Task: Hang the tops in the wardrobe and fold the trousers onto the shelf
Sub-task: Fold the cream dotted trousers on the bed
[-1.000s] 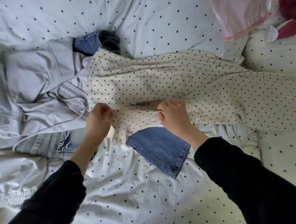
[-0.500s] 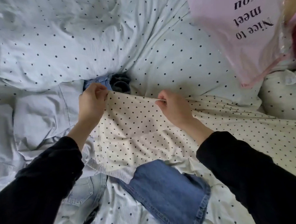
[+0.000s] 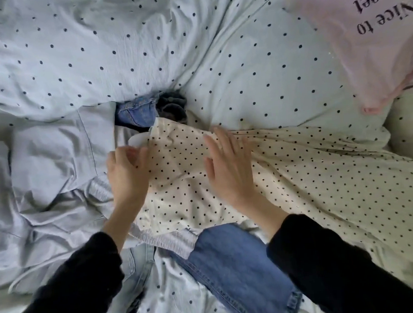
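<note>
A cream garment with black dots [image 3: 299, 174] lies across the bed, its near end folded over on itself. My right hand [image 3: 228, 164] presses flat on the folded part with straight, spread fingers. At the fold's left edge, my left hand [image 3: 126, 176] has its fingers curled and pinches the cream fabric. A blue jeans leg [image 3: 235, 266] sticks out from under the cream garment toward me. Pale blue jeans [image 3: 139, 258] lie partly hidden under my left forearm. A lilac-grey garment [image 3: 54, 167] with an elastic waistband is crumpled to the left.
All of it rests on a pale dotted duvet [image 3: 95, 54]. More denim [image 3: 136, 112] and a dark bundle [image 3: 172, 107] are wedged behind the fold. A pink plastic bag printed "Nice to meet" [image 3: 354, 48] lies at the top right.
Both hands carried the cream garment's near edge away from me and laid it down as a fold. My right hand then let go and flattened onto the fabric.
</note>
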The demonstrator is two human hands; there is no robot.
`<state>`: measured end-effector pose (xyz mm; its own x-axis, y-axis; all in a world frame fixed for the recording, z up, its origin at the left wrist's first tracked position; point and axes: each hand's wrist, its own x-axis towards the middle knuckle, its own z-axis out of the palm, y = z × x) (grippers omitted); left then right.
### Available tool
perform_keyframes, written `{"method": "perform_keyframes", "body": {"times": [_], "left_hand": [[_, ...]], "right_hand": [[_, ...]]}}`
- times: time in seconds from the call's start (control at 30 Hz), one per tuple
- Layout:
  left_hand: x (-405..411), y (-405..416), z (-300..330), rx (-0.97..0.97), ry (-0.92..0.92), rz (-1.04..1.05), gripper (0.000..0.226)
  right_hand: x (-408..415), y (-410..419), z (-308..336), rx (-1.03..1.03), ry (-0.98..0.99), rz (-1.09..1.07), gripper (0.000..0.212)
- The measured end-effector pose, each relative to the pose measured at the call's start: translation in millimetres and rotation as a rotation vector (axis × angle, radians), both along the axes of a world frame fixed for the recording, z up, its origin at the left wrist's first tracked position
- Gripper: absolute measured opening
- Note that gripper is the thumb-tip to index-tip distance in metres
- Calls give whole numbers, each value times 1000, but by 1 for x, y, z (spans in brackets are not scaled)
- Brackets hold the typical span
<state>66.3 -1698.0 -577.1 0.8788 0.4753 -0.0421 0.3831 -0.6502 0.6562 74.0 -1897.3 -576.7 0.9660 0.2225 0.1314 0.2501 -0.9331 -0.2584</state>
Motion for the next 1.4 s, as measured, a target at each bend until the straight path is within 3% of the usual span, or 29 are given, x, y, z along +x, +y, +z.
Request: {"method": "perform_keyframes", "body": {"times": [0.13,0.27,0.43,0.57,0.93,1.13,1.23,1.33,1.4], "left_hand": [[-48,-11,-2,-92,186,10,53],[-60,-24,5,-165,215,11,70],[-72,-22,4,-137,258,-51,40],[-64,-22,18,-273,188,86,27],[-77,7,51,-187,106,-9,38],[-127,13,75,-172,99,54,36],[-174,23,86,-200,190,124,34],[-225,34,80,-204,293,160,27],[-249,39,68,-195,365,135,31]], "right_hand": [[-66,9,-10,57,63,37,39],[-97,5,-27,-13,115,73,41],[-104,-2,-24,-55,199,123,46],[-106,-2,-12,-38,200,131,48],[-128,10,1,-81,214,139,84],[-164,20,25,17,251,134,77],[-206,23,40,7,341,174,73],[-246,22,46,-28,602,291,74],[-257,20,44,-112,673,358,77]]}}
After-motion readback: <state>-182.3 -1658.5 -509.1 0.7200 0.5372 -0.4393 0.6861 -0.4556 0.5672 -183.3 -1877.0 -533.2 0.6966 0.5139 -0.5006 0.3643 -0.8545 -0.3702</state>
